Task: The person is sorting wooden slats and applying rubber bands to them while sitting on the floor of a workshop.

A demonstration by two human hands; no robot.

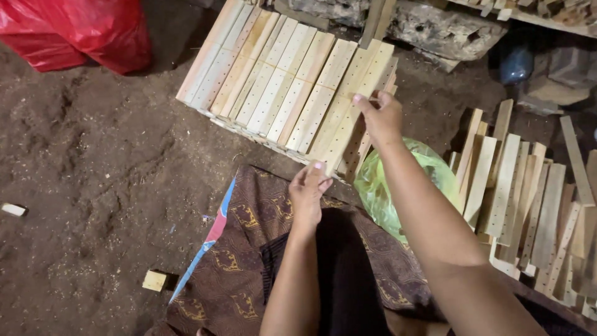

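Note:
A neat stack of pale wooden slats (286, 81) with rows of small drilled holes lies on the dirt floor ahead of me. My right hand (380, 117) rests on the stack's right edge, thumb and fingers pinching the outermost slat (351, 118). My left hand (309, 191) touches the near end of that same slat at the stack's front corner, fingers curled against it. Both forearms reach out over a brown patterned cloth (249, 249) on my lap.
A loose heap of similar slats (528, 199) lies at the right. A green plastic bag (385, 186) sits between the heap and my arm. A red plastic bag (81, 31) is at far left. Small wood offcuts (154, 280) dot the dirt floor (93, 174).

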